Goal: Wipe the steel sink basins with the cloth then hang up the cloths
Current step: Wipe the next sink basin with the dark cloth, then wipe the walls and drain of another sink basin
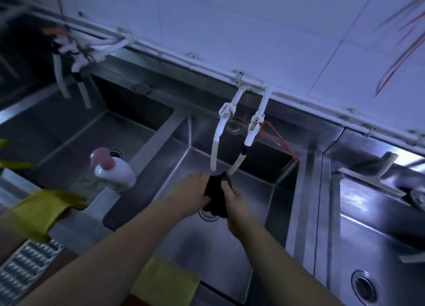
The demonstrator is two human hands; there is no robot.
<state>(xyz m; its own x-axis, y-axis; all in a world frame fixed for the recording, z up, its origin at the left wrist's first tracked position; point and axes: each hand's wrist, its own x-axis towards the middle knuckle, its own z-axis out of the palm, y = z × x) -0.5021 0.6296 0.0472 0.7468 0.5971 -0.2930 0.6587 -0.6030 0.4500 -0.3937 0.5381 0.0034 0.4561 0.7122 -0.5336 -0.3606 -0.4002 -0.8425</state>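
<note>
Dark cloth (215,190) held bunched at frame centre, beneath tap hoses (238,162), above middle basin (213,248) drain. Left hand (195,194) and right hand (234,202) fingers curled round it. Apparently being wrung or rinsed; wiping progress unclear. Yellow cloth (165,280) draped on lower rim; hanging not yet done.

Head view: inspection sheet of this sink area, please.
Surface: steel basins, middle drain partly visible.
Job's things: dark cloth bunched over the middle basin; yellow cloth on the front rim.
Clutter: bottle on the divider; yellow gloves at left.
Hands: left hand and right hand both grip the dark cloth.
Cables: red cord behind the taps.
Surroundings: tiled wall, pipes.
</note>
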